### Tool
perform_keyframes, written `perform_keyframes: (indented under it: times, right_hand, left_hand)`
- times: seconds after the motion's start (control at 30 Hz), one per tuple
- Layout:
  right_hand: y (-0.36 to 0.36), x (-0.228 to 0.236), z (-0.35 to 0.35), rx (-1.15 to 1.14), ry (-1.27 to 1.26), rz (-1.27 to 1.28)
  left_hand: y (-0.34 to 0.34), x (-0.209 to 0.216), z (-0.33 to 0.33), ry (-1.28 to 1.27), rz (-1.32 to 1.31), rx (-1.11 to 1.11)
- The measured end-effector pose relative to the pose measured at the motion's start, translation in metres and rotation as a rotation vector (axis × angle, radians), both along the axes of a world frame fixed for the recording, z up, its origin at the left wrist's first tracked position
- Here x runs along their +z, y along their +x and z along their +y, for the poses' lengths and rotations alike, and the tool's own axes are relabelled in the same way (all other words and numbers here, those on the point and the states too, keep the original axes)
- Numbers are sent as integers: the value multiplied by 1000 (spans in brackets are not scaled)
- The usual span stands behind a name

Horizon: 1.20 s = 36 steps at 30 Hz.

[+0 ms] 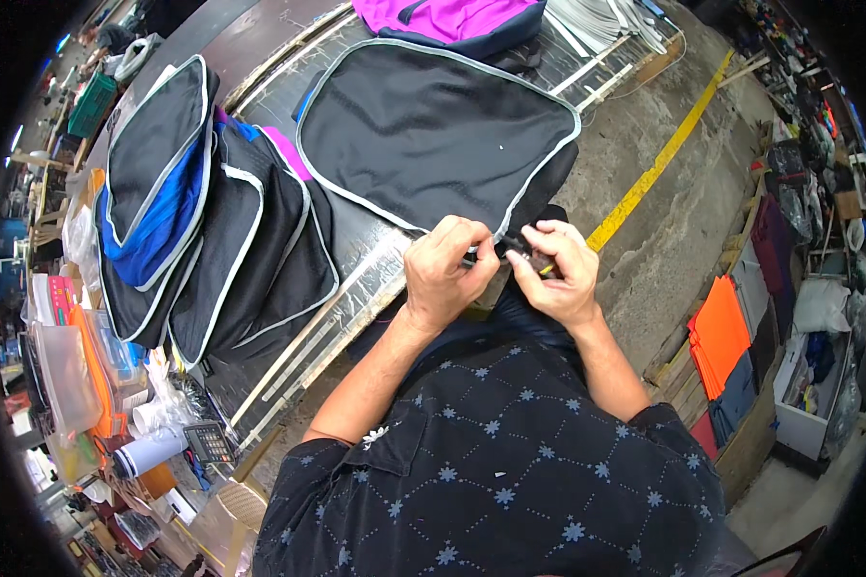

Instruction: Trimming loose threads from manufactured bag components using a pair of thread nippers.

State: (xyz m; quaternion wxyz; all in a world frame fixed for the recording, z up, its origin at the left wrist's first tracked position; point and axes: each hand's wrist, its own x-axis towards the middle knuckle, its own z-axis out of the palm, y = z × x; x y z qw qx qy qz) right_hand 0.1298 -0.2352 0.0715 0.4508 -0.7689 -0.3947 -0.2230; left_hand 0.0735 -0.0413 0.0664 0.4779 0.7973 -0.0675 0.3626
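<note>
A black fabric bag (433, 135) with light grey piping lies over the table's near edge, its lower corner hanging toward me. My left hand (447, 271) is closed in a pinch at that corner, beside the piping. Just to the right, my right hand (563, 271) curls its fingers round a small dark tool with a yellow part (547, 270), close to the same corner. Most of the tool is hidden in the hand, so its kind does not show. A narrow gap parts the two hands.
Piled on the left are more black and blue bags (236, 231) with grey piping. A purple bag (452, 19) and white strips (601, 24) lie at the far side. A calculator (209, 442) sits lower left. Orange sheets (719, 332) are at right, past a yellow floor line (659, 159).
</note>
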Motion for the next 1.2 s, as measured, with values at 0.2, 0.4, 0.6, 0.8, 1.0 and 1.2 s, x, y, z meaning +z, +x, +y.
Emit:
perform_keyframes:
  times: [0.2, 0.4, 0.6, 0.8, 1.0, 1.2]
  right_hand:
    - [-7, 1, 8, -39, -23, -9]
    - [-7, -4, 7, -12, -50, -43]
    - [-4, 4, 3, -159, 62, 348]
    - [44, -3, 14, -132, 230, 702]
    - [79, -12, 65, 109, 512, 673]
    - [26, -21, 86, 109, 540, 590]
  left_hand:
    - [-2, -1, -1, 1, -6, -8]
    - [-3, -3, -2, 22, -38, 10]
    - [-27, -15, 24, -246, 143, 115]
    - [-36, -42, 56, -549, 820, 60]
    - [25, -43, 84, -709, 490, 15]
    - [55, -10, 131, -699, 251, -73]
